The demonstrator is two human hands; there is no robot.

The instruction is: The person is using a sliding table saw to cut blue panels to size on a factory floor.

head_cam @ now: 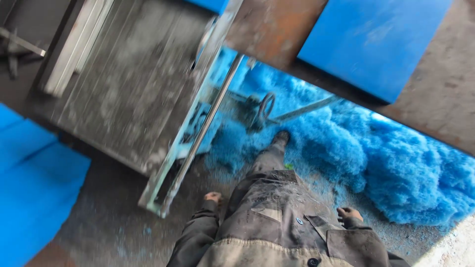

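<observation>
Blue shavings (396,163) heap over the grey floor (109,227) beside the steel machine table (123,84) as we step alongside it, left hand (213,197) and right hand (349,214) loosely curled, holding nothing, so next we'd judge a reach toward the table's edge rail (198,138).

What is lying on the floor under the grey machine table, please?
Blue shavings are heaped on the floor beside the machine table; directly beneath, its top hides everything.
</observation>
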